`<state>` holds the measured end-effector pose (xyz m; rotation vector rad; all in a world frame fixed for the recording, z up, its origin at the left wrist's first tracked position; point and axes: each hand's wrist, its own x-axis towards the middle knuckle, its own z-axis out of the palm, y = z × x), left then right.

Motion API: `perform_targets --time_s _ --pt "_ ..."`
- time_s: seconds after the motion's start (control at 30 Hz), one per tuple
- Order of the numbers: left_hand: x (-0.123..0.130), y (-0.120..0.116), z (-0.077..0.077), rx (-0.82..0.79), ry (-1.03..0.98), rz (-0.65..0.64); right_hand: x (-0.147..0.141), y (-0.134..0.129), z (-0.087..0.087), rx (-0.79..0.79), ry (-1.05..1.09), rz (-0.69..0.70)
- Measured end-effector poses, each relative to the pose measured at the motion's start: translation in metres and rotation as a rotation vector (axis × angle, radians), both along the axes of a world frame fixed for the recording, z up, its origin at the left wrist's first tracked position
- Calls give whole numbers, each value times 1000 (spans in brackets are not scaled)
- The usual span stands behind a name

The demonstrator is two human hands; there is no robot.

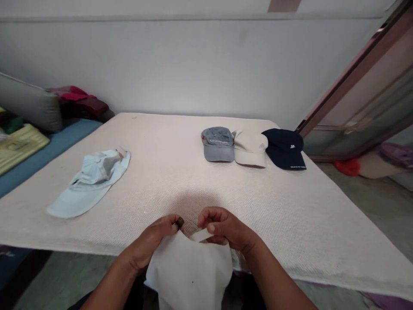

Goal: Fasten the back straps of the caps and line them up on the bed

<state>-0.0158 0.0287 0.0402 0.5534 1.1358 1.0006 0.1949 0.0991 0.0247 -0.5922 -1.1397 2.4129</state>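
Note:
A white cap hangs at the table's near edge, its back opening facing away from me. My left hand pinches the left side of that opening, where a small dark buckle shows at the fingertips. Between the thumb and fingers of my right hand is the cap's white strap. The strap's tip is hidden behind those fingers. Out to the left lies a pale blue cap, crumpled, with its brim toward me.
At the back right a grey cap, a beige cap and a navy cap sit side by side on the white-covered table. A grey cushion stands at far left. A wall rises behind.

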Motion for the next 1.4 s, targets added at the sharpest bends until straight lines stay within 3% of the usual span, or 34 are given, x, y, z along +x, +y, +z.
perform_targets --time_s 0.1,0.17,0.43,0.57,0.7,1.03,1.4 --pt "-1 -1 -4 -31 -86 -127 6 2 -1 66 -61 119" --pt "-3 -1 -6 -13 -80 -137 10 3 -2 78 -76 147" --pt "-9 2 -9 58 -38 -167 7 4 -9 -41 117 -159" --pt "-9 3 -11 86 -118 -154 -2 6 -13 -132 212 -188" --pt "-6 4 -12 108 -122 -154 -11 4 -16 -181 149 -206" --pt "16 13 -21 141 73 -194 -26 -7 -19 -54 -32 -122" --pt "25 14 -23 64 140 -220 -19 -6 -17 140 -238 -241"
